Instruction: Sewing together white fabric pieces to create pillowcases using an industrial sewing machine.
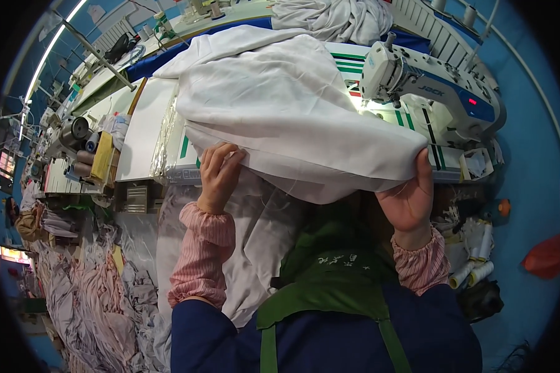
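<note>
A large piece of white fabric (274, 105) spreads over the sewing table and hangs past its front edge towards my lap. My left hand (219, 174) pinches the fabric's near edge, with the fingers curled over it. At the other end of that edge, my right hand (410, 196) grips a corner, thumb on top and palm turned up beneath. Between the two hands the edge runs nearly straight, and a loose thread dangles by it. Behind my right hand stands a white and blue sewing machine (432, 87), its lamp lit near the needle; cloth partly covers its bed.
Spools of thread (482, 248) and a small open box (476, 163) are at the right by a blue wall. Heaped pale cloth (99, 298) fills the lower left. More white cloth (333, 18) lies beyond the table. Another machine (71, 133) stands at the left.
</note>
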The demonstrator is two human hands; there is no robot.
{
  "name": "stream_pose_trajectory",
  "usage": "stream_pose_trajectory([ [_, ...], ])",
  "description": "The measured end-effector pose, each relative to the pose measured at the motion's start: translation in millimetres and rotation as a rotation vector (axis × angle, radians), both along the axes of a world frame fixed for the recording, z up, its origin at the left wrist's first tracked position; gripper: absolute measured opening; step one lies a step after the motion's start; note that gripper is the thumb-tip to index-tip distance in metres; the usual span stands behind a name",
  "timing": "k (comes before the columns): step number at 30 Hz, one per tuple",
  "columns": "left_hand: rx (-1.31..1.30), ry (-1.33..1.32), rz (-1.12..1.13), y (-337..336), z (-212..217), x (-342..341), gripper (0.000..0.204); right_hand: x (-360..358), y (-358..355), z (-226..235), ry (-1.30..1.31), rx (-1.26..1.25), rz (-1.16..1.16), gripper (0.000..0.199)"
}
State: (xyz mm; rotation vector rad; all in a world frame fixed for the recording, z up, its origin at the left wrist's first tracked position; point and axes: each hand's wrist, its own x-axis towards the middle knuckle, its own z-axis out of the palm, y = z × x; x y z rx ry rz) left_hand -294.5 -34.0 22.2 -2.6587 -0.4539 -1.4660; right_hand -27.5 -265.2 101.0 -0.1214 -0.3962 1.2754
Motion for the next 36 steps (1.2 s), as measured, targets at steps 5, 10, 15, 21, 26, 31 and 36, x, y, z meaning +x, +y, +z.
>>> stream_pose_trajectory([
  [5, 0.071, 0.037, 0.055, 10.2, 2.5, 4.2, 0.035, -2.6, -0.7, 5.7, 0.012, 0.030, 0.015, 0.050],
  [10, 0.088, 0.108, 0.023, 26.7, 7.2, 12.2, 0.032, -2.3, -0.2, 4.6, 0.030, -0.003, -0.012, 0.052],
  [15, -0.288, 0.023, -0.152, 40.1, 34.6, -19.0, 0.025, -0.7, 0.8, 4.9, -0.024, -0.024, -0.041, 0.051],
  [21, -0.296, -0.049, -0.244, 58.9, 146.7, -184.4, 0.020, -36.5, 35.9, -27.6, -0.119, 0.124, 0.101, 0.045],
  [26, 0.012, 0.058, 0.071, 38.3, 255.7, -273.8, 0.019, -53.9, 51.4, -89.7, -1.872, 0.005, -0.437, 0.055],
  [31, -0.134, 0.340, 0.104, 0.4, 315.2, -273.6, 0.016, -82.0, 121.4, -85.7, -2.416, 0.088, -0.378, 0.076],
  [36, -0.083, 0.517, 0.144, -26.2, 303.7, -253.8, 0.022, -107.8, 265.7, -59.1, -2.567, -0.099, -0.254, 0.067],
])
